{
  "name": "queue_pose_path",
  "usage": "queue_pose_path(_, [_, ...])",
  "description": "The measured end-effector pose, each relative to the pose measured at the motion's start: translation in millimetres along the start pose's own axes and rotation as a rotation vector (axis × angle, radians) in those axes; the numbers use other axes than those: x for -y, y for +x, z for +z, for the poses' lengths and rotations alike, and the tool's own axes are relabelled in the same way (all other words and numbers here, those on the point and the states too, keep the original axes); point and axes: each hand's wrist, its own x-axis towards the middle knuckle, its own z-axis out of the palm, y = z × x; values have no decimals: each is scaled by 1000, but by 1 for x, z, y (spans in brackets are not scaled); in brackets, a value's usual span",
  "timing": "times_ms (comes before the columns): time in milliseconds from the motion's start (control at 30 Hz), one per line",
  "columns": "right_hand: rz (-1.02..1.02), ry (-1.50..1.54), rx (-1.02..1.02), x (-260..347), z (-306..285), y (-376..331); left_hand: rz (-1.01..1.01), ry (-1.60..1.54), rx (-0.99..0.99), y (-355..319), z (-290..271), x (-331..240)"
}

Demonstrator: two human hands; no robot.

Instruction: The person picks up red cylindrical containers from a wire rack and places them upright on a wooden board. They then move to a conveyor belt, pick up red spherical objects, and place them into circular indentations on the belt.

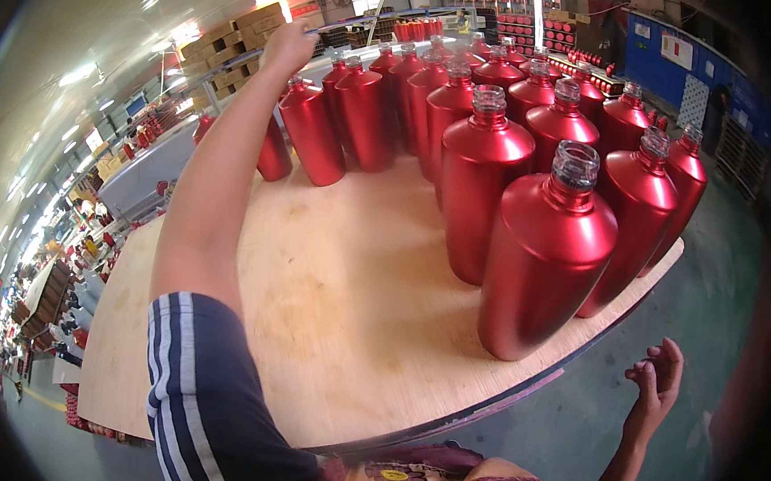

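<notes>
Many red metallic bottles with clear glass necks stand upright on a pale wooden tabletop [308, 324]. The nearest bottle [545, 261] is at the table's right front edge. My left arm stretches far across the table. At its end, my left hand [290, 50] is closed above the far-left bottles, close to the neck of one bottle [314, 137]; what its fingers hold, if anything, is hidden. Another bottle [273, 154] is partly covered by my forearm. Off the table's right edge, my right hand [657, 380] hangs in the air, fingers loosely curled and apart, holding nothing.
Bottles crowd the table's far and right sides. Cardboard boxes [229, 51] are stacked at the far left. Behind the bottles are more small red items and racks. A blue wall panel [684, 65] stands at the far right, with stacked pallets [741, 167] by it.
</notes>
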Motion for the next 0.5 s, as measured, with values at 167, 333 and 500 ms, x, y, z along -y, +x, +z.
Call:
queue_pose_path(167, [23, 46, -23, -16, 4, 21, -70, 356, 427, 43, 45, -21])
queue_pose_path(333, [85, 2, -86, -33, -6, 25, -358, 206, 476, 41, 67, -4])
queue_pose_path(500, [116, -20, -119, -44, -16, 23, -248, 108, 439, 38, 68, 16])
